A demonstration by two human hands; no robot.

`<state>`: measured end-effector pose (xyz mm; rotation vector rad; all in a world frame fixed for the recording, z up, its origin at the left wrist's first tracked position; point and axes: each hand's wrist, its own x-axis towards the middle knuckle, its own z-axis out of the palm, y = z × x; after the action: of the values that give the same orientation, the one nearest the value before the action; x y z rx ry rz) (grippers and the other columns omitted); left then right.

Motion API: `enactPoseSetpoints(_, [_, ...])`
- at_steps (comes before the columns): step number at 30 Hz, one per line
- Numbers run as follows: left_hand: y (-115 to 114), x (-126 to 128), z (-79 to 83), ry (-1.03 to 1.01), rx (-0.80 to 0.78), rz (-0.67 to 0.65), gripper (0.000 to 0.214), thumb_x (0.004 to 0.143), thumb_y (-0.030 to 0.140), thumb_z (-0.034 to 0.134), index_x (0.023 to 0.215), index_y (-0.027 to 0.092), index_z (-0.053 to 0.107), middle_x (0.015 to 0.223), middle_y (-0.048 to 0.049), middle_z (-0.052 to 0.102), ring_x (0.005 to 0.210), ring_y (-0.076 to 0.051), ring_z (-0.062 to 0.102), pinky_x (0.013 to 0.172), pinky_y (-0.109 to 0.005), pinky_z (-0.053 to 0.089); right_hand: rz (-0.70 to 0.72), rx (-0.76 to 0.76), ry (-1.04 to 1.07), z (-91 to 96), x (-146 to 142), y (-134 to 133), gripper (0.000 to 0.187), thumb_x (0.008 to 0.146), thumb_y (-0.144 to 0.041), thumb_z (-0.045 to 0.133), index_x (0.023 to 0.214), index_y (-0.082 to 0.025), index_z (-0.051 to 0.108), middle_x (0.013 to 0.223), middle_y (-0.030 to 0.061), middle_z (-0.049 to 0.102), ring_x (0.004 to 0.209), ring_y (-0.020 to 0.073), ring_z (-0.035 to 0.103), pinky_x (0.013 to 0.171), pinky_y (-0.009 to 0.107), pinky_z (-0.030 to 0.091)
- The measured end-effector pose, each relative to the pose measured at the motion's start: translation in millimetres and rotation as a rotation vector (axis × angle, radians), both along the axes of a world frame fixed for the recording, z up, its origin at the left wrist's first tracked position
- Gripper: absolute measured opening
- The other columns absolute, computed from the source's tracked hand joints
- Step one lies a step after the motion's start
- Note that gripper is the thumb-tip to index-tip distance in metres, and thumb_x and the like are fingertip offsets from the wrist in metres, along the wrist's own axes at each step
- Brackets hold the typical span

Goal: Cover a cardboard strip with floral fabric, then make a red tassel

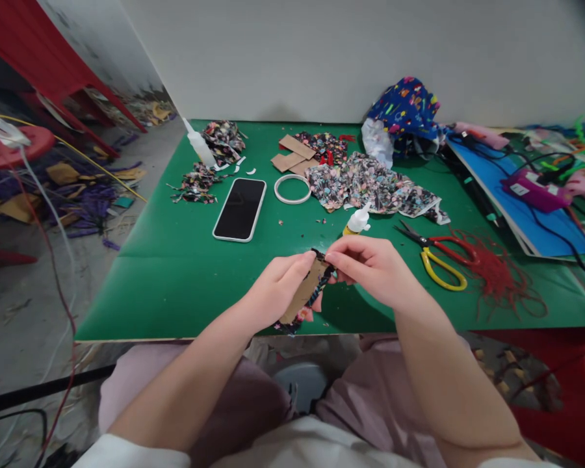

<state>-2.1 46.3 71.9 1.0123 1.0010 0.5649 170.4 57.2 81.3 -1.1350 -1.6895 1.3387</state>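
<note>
Between my two hands is a strip of brown cardboard with dark floral fabric folded over its edges. My left hand is closed round its left side, thumb near the top and fingertips showing beneath. With thumb and fingers together, my right hand pinches the fabric at the strip's top right corner. Just behind the right hand stands a small glue bottle with a white nozzle and yellow body. To the right lie scissors with one red and one yellow handle.
On the green table are a phone, a roll of tape, floral fabric, cardboard pieces and a white bottle. Red threads, a blue folder and glue guns with cords lie rightward.
</note>
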Motion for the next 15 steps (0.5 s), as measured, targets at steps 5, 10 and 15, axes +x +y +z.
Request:
enactPoseSetpoints(5, [-0.6, 2.8, -1.2, 0.068, 0.058, 0.021, 0.04, 0.083, 0.054, 0.039, 0.079, 0.017, 0.055, 0.05, 0.0013, 0.06, 0.034, -0.012, 0.054, 0.029, -0.017, 0.037, -0.066, 0.027, -0.022, -1.1, -3.2, -0.7, 0.016, 0.079, -0.03, 0.057, 0.071, -0.017, 0.06, 0.055, -0.0048, 0.054, 0.048, 0.0036, 0.047, 0.043, 0.014, 0.037])
enactPoseSetpoints(10, [0.1, 4.1, -3.6, 0.03, 0.059, 0.047, 0.041, 0.082, 0.055, 0.039, 0.079, 0.017, 0.055, 0.049, 0.0016, 0.061, 0.034, -0.012, 0.054, 0.031, -0.018, 0.04, -0.081, -0.112, 0.106, -5.4, -1.3, 1.8, 0.023, 0.079, -0.037, 0.056, 0.071, -0.016, 0.061, 0.051, -0.0039, 0.054, 0.043, 0.0047, 0.047, 0.039, 0.016, 0.037])
enactPoseSetpoints(15, [-0.7, 4.1, -1.6, 0.012, 0.06, 0.062, 0.041, 0.083, 0.054, 0.038, 0.078, 0.018, 0.055, 0.049, 0.002, 0.061, 0.034, -0.012, 0.054, 0.032, -0.019, 0.041, -0.033, -0.224, 0.213, -8.1, 1.9, 3.4, 0.022, 0.075, -0.037, 0.061, 0.077, -0.016, 0.063, 0.054, -0.0028, 0.057, 0.045, 0.0062, 0.051, 0.041, 0.017, 0.041])
